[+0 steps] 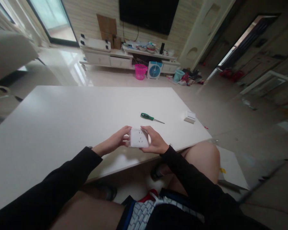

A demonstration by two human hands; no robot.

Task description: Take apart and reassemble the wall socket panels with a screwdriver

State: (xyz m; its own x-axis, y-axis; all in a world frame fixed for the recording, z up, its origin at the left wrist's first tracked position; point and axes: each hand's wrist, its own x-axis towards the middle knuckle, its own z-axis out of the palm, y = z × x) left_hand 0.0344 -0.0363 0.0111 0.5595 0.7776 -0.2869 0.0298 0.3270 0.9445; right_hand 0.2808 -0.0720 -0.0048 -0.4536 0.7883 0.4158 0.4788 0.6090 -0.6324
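A white wall socket [136,138] with dark slots on its face is held between my two hands, above the near edge of the white table. My left hand [122,138] grips its left side, fingers curled round the edge. On the opposite side, my right hand [156,141] holds it with the fingers at the top and bottom edges. Just beyond the hands lies a green-handled screwdriver [147,117], its metal shaft pointing right. The back of the socket is hidden from view.
A small white box [189,117] sits at the table's right side. The white table [62,118] stretches to the left. Across the floor stand a low TV cabinet [98,58], a pink basket [140,72] and a blue fan [155,70]. My knee [204,156] is beside the near edge.
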